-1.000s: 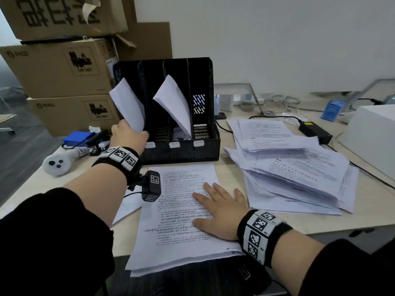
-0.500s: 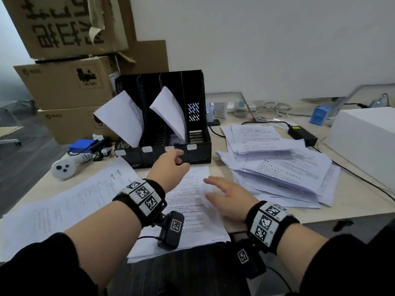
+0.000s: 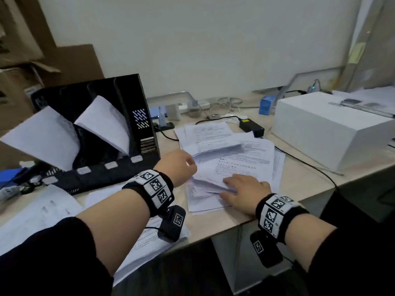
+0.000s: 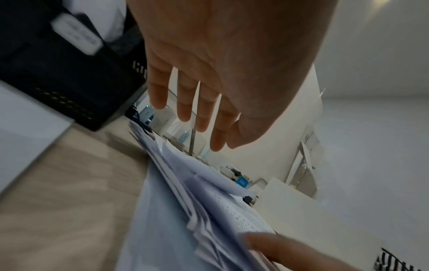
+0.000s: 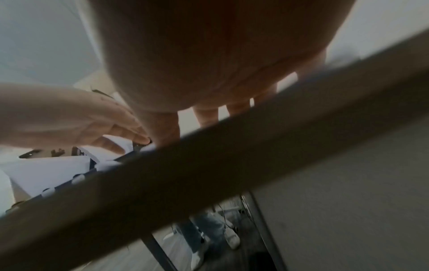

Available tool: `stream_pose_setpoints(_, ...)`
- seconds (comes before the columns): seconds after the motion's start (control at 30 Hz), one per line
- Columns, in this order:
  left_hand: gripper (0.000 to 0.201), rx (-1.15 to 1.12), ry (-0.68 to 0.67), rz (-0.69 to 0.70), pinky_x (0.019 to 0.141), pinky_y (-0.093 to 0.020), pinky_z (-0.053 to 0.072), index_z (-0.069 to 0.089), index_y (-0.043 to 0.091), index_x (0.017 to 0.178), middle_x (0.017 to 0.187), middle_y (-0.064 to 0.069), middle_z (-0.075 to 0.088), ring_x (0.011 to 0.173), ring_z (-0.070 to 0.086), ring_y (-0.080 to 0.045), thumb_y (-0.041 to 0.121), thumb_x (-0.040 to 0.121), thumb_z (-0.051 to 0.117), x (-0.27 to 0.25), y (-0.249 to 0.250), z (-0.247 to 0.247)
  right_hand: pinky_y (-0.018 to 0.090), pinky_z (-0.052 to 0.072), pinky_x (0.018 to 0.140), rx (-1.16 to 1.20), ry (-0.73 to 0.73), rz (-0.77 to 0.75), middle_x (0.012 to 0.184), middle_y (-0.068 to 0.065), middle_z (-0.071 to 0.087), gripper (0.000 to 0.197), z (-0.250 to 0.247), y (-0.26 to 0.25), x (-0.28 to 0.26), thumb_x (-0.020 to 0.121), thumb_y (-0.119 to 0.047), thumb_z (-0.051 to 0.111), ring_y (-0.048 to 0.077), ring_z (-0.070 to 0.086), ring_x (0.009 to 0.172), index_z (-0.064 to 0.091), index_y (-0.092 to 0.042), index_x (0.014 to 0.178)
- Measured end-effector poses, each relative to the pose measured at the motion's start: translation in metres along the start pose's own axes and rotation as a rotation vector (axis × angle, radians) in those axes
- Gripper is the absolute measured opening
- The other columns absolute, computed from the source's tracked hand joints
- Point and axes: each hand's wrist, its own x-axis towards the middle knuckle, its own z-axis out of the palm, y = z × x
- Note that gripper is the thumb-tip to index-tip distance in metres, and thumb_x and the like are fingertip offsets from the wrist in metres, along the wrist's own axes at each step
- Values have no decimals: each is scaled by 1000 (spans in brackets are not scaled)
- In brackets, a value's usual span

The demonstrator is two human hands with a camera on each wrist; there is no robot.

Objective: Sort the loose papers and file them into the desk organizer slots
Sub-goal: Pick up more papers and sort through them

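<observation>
A black desk organizer (image 3: 126, 92) stands at the left, with one white sheaf leaning out of its left slot (image 3: 47, 135) and another in a middle slot (image 3: 104, 124). A loose pile of printed papers (image 3: 241, 154) lies to its right. My left hand (image 3: 181, 165) reaches over the pile's left edge; in the left wrist view its fingers (image 4: 199, 110) are straight and hold nothing above the sheets (image 4: 185, 210). My right hand (image 3: 243, 189) lies flat on the pile's near edge, fingertips among the sheets. The right wrist view shows only a dark palm (image 5: 209, 64) and the desk edge (image 5: 232, 165).
A large white box (image 3: 333, 129) stands at the right, with a black power adapter (image 3: 252, 124) and its cable beside the pile. More printed sheets lie at the near left (image 3: 38, 214) and under my left forearm (image 3: 149, 238). Cardboard boxes (image 3: 12, 92) stand behind the organizer.
My left hand let go of the sheaf in the left slot and swung right to the loose pile. My right hand left the near sheet for the pile's near edge. The view turned right.
</observation>
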Motion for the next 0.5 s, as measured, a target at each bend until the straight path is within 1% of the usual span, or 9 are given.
stream_pose_setpoints(0.07, 30, 101, -65, 20, 109, -36, 41, 73, 23, 117, 141, -1, 55, 132, 51, -24, 37, 99, 54, 17, 13, 8, 57, 16, 118, -27, -38, -15, 169, -9, 14, 70, 6, 7, 1, 89, -73, 35, 18, 15, 154, 27, -46, 152)
stream_pose_setpoints(0.13, 40, 192, -160, -17, 118, -38, 31, 65, 30, 134, 162, 0, 36, 148, 34, -23, 45, 100, 51, 38, 22, 18, 58, 11, 119, -34, -46, -22, 171, -7, 6, 74, 12, 14, 0, 87, -76, 32, 19, 7, 156, 20, -46, 154)
stream_pose_setpoints(0.2, 48, 294, -228, -58, 122, -41, 27, 55, 34, 144, 170, -1, 19, 154, 23, -25, 53, 99, 49, 52, 20, 23, 58, 8, 119, -56, -51, -52, 171, -7, 1, 76, 15, 9, -1, 89, -78, 29, 19, 2, 157, 16, -44, 156)
stream_pose_setpoints(0.23, 52, 342, -256, -71, 122, -42, 27, 53, 33, 146, 171, -4, 16, 154, 22, -28, 55, 99, 47, 60, 20, 28, 58, 7, 119, -59, -57, -61, 171, -7, -1, 78, 16, 10, 0, 89, -79, 28, 19, 0, 157, 14, -44, 157)
stream_pose_setpoints(0.3, 56, 389, -291, -101, 120, -43, 29, 53, 26, 147, 168, -9, 21, 151, 28, -32, 55, 100, 45, 74, 26, 39, 58, 4, 119, -58, -59, -71, 171, -7, -4, 79, 19, 16, 1, 89, -80, 26, 20, -2, 157, 11, -44, 157)
stream_pose_setpoints(0.37, 60, 427, -308, -139, 116, -42, 33, 59, 18, 140, 159, -9, 37, 144, 37, -31, 58, 99, 42, 84, 26, 49, 58, 2, 119, -44, -53, -76, 171, -7, -5, 79, 22, 21, 3, 88, -80, 26, 19, -4, 157, 10, -44, 157)
stream_pose_setpoints(0.4, 64, 447, -308, -148, 111, -41, 38, 61, 16, 136, 151, -8, 45, 138, 43, -32, 60, 95, 38, 90, 25, 55, 59, 1, 119, -38, -49, -79, 171, -7, -5, 79, 24, 23, 3, 88, -80, 26, 19, -5, 157, 10, -44, 157)
stream_pose_setpoints(0.43, 63, 461, -300, -155, 102, -39, 44, 62, 15, 129, 142, -9, 54, 127, 51, -32, 59, 92, 37, 92, 23, 58, 59, 0, 119, -33, -43, -82, 171, -7, -6, 79, 25, 24, 3, 88, -79, 25, 19, -6, 157, 10, -43, 157)
stream_pose_setpoints(0.5, 40, 413, -269, -177, 83, -35, 48, 61, 11, 113, 121, -11, 64, 105, 61, -32, 42, 95, 44, 95, 22, 60, 60, -1, 119, -28, -27, -90, 171, -6, -5, 79, 27, 25, 4, 88, -79, 25, 20, -6, 157, 10, -43, 157)
